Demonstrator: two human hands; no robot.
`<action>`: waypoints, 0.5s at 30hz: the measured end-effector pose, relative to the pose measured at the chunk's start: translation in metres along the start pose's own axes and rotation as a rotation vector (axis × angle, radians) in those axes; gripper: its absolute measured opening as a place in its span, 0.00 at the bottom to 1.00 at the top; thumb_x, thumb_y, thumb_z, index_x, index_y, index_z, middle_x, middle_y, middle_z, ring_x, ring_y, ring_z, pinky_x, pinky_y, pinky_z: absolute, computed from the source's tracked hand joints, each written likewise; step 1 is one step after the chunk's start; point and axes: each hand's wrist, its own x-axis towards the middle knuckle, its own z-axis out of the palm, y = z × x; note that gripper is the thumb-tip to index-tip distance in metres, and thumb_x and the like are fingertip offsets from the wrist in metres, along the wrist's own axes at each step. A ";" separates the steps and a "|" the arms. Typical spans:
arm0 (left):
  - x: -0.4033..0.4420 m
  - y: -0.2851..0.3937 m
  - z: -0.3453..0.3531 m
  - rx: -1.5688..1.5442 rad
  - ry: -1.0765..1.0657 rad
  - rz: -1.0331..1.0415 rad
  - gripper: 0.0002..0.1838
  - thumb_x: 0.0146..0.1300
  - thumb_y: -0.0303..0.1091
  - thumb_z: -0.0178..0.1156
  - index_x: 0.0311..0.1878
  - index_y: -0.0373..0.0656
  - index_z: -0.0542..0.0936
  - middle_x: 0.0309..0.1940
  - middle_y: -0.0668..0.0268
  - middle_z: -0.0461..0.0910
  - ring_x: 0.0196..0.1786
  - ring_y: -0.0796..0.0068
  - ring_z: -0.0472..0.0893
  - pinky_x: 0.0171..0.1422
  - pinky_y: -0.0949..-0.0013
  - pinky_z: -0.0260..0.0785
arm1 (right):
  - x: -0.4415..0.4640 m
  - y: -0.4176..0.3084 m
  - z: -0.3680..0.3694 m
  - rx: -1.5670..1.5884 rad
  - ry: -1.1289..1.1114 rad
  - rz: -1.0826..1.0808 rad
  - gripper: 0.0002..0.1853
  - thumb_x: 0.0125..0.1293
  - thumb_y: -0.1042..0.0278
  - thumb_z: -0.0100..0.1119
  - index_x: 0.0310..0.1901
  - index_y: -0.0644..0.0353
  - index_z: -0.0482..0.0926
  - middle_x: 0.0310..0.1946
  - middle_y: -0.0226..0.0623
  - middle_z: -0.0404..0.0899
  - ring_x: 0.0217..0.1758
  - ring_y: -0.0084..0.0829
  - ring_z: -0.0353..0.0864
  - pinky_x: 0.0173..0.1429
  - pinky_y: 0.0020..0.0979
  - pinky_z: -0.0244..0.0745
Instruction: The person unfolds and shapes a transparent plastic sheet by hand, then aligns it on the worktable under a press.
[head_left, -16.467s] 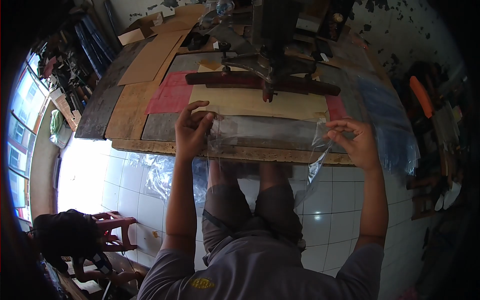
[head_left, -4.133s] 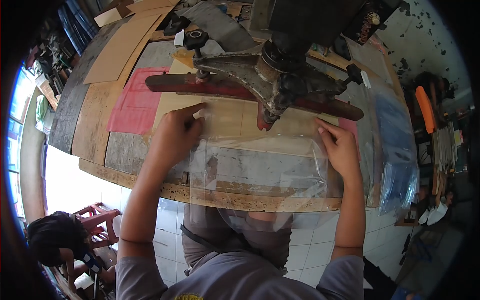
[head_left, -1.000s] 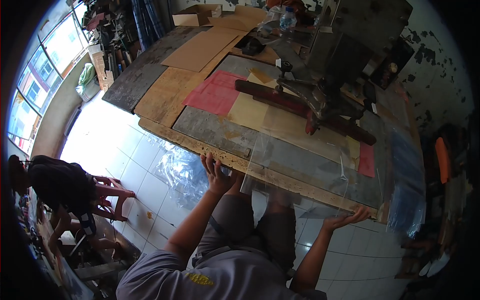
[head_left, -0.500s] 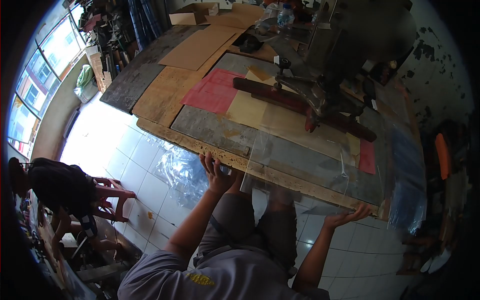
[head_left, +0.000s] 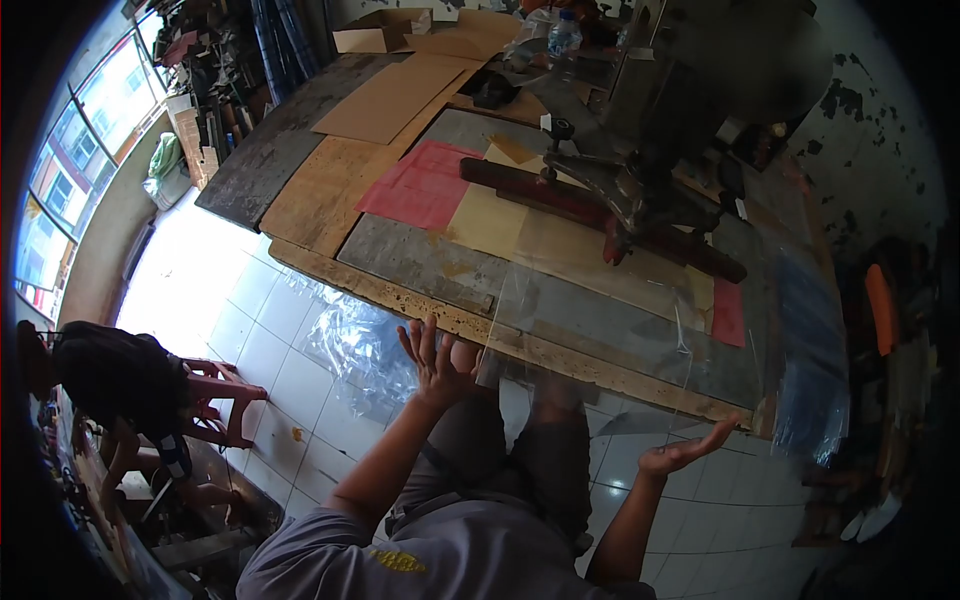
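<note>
My left hand (head_left: 432, 370) is open, its fingers spread just below the table's front edge (head_left: 400, 298). My right hand (head_left: 690, 452) is open too, palm up, with its fingertips near the edge further right. Neither hand holds anything. Between them, a clear plastic sheet (head_left: 590, 325) lies on the table top and hangs over the front edge. Its far part overlaps the cream sheet (head_left: 487, 218) beneath the press's dark red bar (head_left: 560, 200). A pink sheet (head_left: 425, 187) lies left of the cream one.
Brown cardboard (head_left: 385, 98) lies at the back left. Stacked bluish plastic (head_left: 812, 370) hangs over the right end. Crumpled clear plastic (head_left: 362, 345) is below the edge, left of my left hand. Another person (head_left: 115, 375) bends beside a red stool (head_left: 222, 392) at the far left.
Both hands have come down from the plastic sheet to the table's front edge since the older frames. Over the last half second, the fingers have spread and lifted slightly off the edge.
</note>
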 end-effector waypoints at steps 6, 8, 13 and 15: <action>0.020 0.011 -0.002 -0.176 -0.031 0.145 0.53 0.58 0.47 0.74 0.81 0.50 0.53 0.76 0.44 0.62 0.80 0.40 0.60 0.83 0.30 0.45 | 0.033 -0.036 0.006 0.046 -0.101 -0.176 0.41 0.81 0.36 0.31 0.83 0.60 0.50 0.80 0.52 0.58 0.86 0.54 0.51 0.84 0.58 0.46; 0.019 0.014 -0.002 -0.234 -0.046 0.153 0.51 0.56 0.45 0.76 0.79 0.53 0.57 0.75 0.47 0.64 0.80 0.44 0.62 0.83 0.32 0.47 | 0.043 -0.050 -0.007 -0.118 -0.622 -0.154 0.41 0.81 0.36 0.33 0.82 0.61 0.52 0.78 0.52 0.65 0.85 0.54 0.52 0.83 0.59 0.47; 0.030 0.033 -0.008 -0.107 -0.037 0.196 0.38 0.53 0.52 0.78 0.70 0.68 0.77 0.76 0.55 0.63 0.81 0.48 0.59 0.84 0.37 0.48 | 0.023 -0.058 0.007 -0.042 -0.579 0.025 0.41 0.80 0.35 0.36 0.79 0.63 0.59 0.76 0.45 0.69 0.83 0.56 0.59 0.82 0.61 0.44; 0.035 0.036 -0.015 -0.154 -0.068 0.203 0.44 0.52 0.58 0.78 0.75 0.70 0.74 0.79 0.58 0.57 0.82 0.49 0.56 0.85 0.38 0.43 | 0.022 -0.063 0.006 -0.070 -0.606 0.067 0.45 0.78 0.30 0.38 0.80 0.63 0.57 0.77 0.47 0.69 0.84 0.56 0.57 0.82 0.60 0.44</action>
